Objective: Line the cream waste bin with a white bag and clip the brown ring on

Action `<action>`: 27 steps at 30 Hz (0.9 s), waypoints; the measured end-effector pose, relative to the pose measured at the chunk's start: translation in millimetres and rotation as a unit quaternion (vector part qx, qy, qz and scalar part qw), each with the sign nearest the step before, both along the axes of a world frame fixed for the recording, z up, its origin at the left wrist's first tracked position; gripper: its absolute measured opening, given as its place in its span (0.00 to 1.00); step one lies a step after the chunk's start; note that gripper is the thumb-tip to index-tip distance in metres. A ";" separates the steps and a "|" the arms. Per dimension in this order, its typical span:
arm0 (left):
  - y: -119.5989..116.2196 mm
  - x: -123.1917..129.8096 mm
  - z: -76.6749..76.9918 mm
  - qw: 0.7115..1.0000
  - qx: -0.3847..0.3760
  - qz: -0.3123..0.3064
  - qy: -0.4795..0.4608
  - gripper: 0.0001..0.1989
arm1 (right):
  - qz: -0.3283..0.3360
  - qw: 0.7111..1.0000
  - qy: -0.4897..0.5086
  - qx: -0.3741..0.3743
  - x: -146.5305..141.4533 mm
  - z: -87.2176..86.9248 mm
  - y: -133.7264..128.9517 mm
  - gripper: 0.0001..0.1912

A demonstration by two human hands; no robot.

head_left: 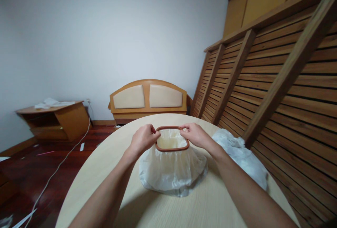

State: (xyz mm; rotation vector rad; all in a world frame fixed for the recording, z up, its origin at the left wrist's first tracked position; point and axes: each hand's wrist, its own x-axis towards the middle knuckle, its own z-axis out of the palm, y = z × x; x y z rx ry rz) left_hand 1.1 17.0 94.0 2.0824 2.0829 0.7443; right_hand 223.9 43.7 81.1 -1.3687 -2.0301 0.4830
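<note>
A white, translucent plastic bag (pixel 172 173) lines a small bin and hangs down around its outside, its lower edge spread on the round table (pixel 102 175). At the top, a brown rim ring (pixel 172 149) with rounded corners sits over the bag. My left hand (pixel 143 138) pinches the ring's left side between thumb and fingers. On the opposite side, my right hand (pixel 197 136) is closed on the ring in the same way. The pale inside of the bin shows through the opening, while its outer wall is covered by the bag.
Another crumpled white plastic bag (pixel 240 156) lies at the table's right side. Slatted wooden panels (pixel 292 98) lean close by on the right. Behind the table stands a padded headboard (pixel 149 96). A low cabinet (pixel 63 121) and a cable (pixel 60 164) are at left.
</note>
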 end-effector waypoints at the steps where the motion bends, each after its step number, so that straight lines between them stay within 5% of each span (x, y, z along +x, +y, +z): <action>1: -0.1 0.0 -0.1 1.000 -0.002 0.001 0.003 0.10 | 0.000 1.000 -0.002 0.000 -0.2 -0.1 -0.1 0.16; 9: -2.2 -1.2 0.9 1.000 -0.003 -0.018 -0.003 0.16 | -0.007 1.000 -0.024 0.011 -2.0 1.1 -2.5 0.17; 27: -1.0 -3.7 -5.4 0.999 0.017 -0.047 0.019 0.11 | -0.022 0.998 -0.059 0.024 -6.1 1.9 -7.1 0.18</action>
